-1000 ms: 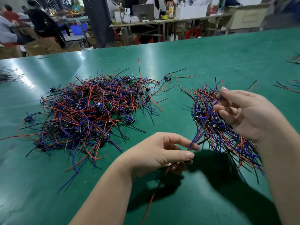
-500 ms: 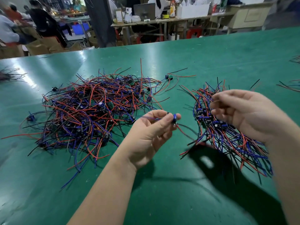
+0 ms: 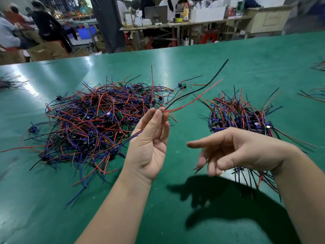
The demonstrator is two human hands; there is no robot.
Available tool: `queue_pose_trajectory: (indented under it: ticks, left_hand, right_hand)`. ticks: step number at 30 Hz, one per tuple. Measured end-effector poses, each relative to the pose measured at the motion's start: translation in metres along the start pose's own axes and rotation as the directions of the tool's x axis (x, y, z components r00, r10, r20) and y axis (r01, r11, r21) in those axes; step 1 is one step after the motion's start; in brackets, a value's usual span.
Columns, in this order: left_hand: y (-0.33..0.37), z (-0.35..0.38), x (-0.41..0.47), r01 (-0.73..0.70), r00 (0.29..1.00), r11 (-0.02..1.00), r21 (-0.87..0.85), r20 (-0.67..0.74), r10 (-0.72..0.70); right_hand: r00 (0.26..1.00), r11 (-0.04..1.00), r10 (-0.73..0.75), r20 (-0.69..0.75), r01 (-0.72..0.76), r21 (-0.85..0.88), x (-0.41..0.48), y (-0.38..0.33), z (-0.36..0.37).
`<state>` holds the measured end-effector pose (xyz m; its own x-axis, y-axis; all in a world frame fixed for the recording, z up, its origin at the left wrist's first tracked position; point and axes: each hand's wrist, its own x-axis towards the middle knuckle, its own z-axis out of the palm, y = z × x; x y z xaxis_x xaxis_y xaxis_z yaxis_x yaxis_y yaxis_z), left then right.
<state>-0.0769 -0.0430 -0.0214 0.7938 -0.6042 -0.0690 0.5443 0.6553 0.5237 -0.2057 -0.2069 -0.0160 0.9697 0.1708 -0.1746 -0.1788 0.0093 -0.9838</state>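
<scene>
My left hand [image 3: 149, 143] is raised palm toward me, and its fingertips pinch one wired piece [image 3: 190, 101]. That piece's black and red leads fly up to the right, while a blue lead trails down to the left. My right hand [image 3: 237, 150] is over the sorted wire bundle [image 3: 242, 115], index finger straight and pointing left. Its other fingers curl round wires of the bundle, and red and black tips poke out below them. A big tangled pile of red, blue and black wired pieces [image 3: 91, 125] lies to the left.
The green table [image 3: 175, 217] runs on in front of me and to the right. Loose wires lie at the far left edge [image 3: 10, 82] and the far right edge [image 3: 314, 95]. One single piece [image 3: 182, 84] lies behind the pile. People and cluttered benches are beyond the table.
My left hand lifted one piece away from the bundle and turned palm up; its leads now swing up and right. My right index finger has straightened.
</scene>
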Motion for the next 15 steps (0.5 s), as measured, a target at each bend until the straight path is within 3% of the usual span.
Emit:
queue_pose_trajectory:
  ticks: [2, 3, 5, 7, 11, 15]
  left_hand:
    - [-0.008, 0.0, -0.002, -0.08, 0.997, 0.989, 0.126, 0.031, 0.076]
    - [-0.013, -0.001, -0.003, -0.144, 0.989, 0.961, 0.235, 0.068, 0.131]
    - [-0.021, -0.003, -0.006, -0.3, 0.953, 0.818, 0.491, 0.203, 0.227]
    - [-0.028, -0.006, -0.011, -0.364, 0.929, 0.678, 0.638, 0.306, 0.21]
    - [-0.036, -0.005, -0.018, -0.36, 0.912, 0.63, 0.688, 0.401, 0.083]
    - [-0.034, -0.005, -0.016, -0.36, 0.889, 0.664, 0.655, 0.456, 0.033]
  right_hand:
    - [0.999, 0.993, -0.008, 0.048, 0.003, 0.117, 0.004, 0.002, 0.007]
    - [0.999, 0.984, -0.032, 0.0, 0.032, 0.177, 0.008, 0.003, 0.011]
    - [0.973, 0.96, -0.075, -0.219, 0.13, 0.246, 0.017, 0.002, 0.018]
    - [0.904, 0.946, -0.059, -0.422, 0.185, 0.266, 0.023, 0.001, 0.02]
    - [0.816, 0.935, -0.022, -0.578, 0.221, 0.276, 0.025, -0.001, 0.015]
    - [0.799, 0.93, -0.025, -0.601, 0.239, 0.279, 0.022, -0.004, 0.011]
